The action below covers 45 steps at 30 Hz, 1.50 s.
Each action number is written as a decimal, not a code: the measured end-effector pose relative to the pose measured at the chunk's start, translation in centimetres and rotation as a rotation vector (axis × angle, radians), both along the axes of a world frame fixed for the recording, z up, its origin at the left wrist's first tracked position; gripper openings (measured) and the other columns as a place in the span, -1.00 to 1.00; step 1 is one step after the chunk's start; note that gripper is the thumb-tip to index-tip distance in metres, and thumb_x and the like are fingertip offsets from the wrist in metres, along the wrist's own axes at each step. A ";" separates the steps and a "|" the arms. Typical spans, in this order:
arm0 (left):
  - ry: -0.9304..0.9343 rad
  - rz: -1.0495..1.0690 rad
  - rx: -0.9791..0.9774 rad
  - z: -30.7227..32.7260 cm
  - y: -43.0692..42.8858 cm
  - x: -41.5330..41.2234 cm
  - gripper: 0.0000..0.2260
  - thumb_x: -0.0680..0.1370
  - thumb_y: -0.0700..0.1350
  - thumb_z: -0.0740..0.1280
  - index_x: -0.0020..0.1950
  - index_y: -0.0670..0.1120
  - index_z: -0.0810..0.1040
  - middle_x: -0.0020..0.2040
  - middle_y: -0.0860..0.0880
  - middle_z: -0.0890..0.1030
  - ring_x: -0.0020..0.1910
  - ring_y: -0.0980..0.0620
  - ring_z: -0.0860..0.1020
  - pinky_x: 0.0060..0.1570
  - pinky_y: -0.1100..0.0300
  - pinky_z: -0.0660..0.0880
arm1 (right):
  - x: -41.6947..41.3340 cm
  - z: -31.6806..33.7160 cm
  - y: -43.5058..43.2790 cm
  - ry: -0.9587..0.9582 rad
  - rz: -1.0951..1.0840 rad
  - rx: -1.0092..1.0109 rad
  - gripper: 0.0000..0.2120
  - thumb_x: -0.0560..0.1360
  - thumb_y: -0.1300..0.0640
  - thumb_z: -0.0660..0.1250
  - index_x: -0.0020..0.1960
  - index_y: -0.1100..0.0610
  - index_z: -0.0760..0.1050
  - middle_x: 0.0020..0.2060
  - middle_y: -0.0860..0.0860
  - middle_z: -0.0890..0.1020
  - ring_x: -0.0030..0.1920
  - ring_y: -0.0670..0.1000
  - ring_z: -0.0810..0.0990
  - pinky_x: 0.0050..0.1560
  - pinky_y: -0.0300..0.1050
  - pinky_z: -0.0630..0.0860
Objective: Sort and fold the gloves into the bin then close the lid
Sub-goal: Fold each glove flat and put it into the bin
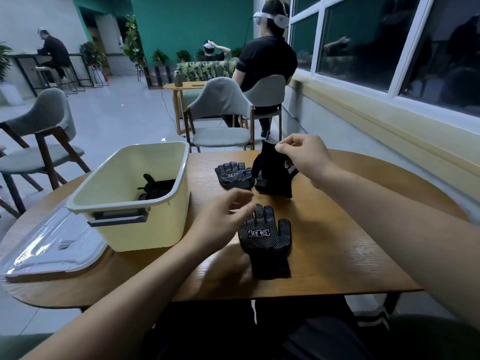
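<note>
A pale yellow bin [145, 229] stands open on the left of the wooden table [337, 255], with dark folded gloves [158, 188] lying inside. Its clear lid [49, 253] lies flat to the left of it. A black dotted glove [267, 240] lies palm up near the front. Another dotted glove [233, 175] lies further back. My right hand [304, 154] pinches a black glove [272, 172] by a fingertip and holds it up off the table. My left hand [220, 216] hovers blurred beside the near glove's fingers, empty, fingers apart.
Grey chairs stand behind the table [220, 113] and at the left [44, 131]. A seated person with a headset [265, 61] is beyond, facing away. A wall with windows [389, 48] runs along the right side.
</note>
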<state>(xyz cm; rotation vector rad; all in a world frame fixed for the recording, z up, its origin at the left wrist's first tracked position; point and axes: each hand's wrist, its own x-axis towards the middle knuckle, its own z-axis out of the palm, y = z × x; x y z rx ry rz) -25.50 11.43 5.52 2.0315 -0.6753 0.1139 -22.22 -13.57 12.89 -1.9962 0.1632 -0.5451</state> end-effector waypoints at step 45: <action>-0.802 -0.018 0.220 1.3 -0.3 -2.1 -0.74 0.63 -0.05 0.46 0.31 -0.03 0.68 -0.03 -0.01 0.53 -0.05 -0.10 0.53 -0.06 -0.09 0.52 | -2.6 -5.2 3.2 0.513 0.960 1.197 0.02 0.51 -0.63 -0.04 0.21 0.25 0.67 0.31 0.01 0.62 0.18 0.05 0.65 0.40 0.04 0.46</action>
